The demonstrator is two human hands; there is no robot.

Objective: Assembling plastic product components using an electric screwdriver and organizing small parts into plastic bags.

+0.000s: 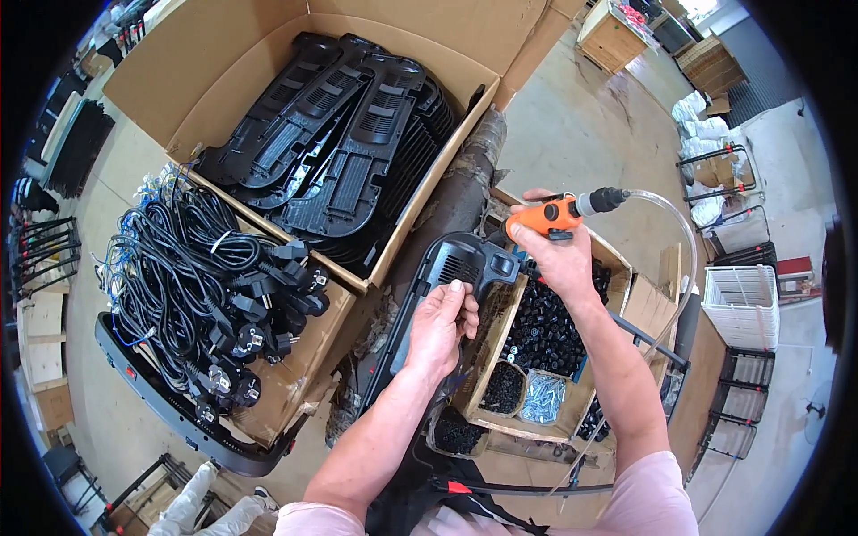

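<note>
Black housing [429,290]: from my remote seat I'm seeing it lying slantwise between the large carton [429,40] and the parts box [502,329]; it is showing a long body, a slotted vent and a squarish recess near its upper end
Left hand [442,320]: it is resting on the housing, fingers curling in; I'm not able to tell whether it is gripping or only pressing
Right hand [559,255]: it is wrapping firmly round an orange tool [541,218], which is joining a dark coupling [603,200] and a clear hose [690,241]
Large carton: it is standing open, holding overlapping black vented panels [357,143]
Parts box: its compartments are holding many black knob-like pieces [547,326], small black bits [503,389] and silver screws [542,396]
Small bin [483,441]: it is sitting beside the parts box, holding dark pieces [458,433]
Cables [197,286]: black cords with plugs [250,339] are heaping over a 2nd carton [304,375], covering much of it
Hard to make out: the left hand is hiding some of the housing; the tool's working tip isn't showing clearly, so I'm not reading any contact; the right forearm [617,357] is covering part of the parts box; another person's legs [210,500] are running out of view at lower left
</note>
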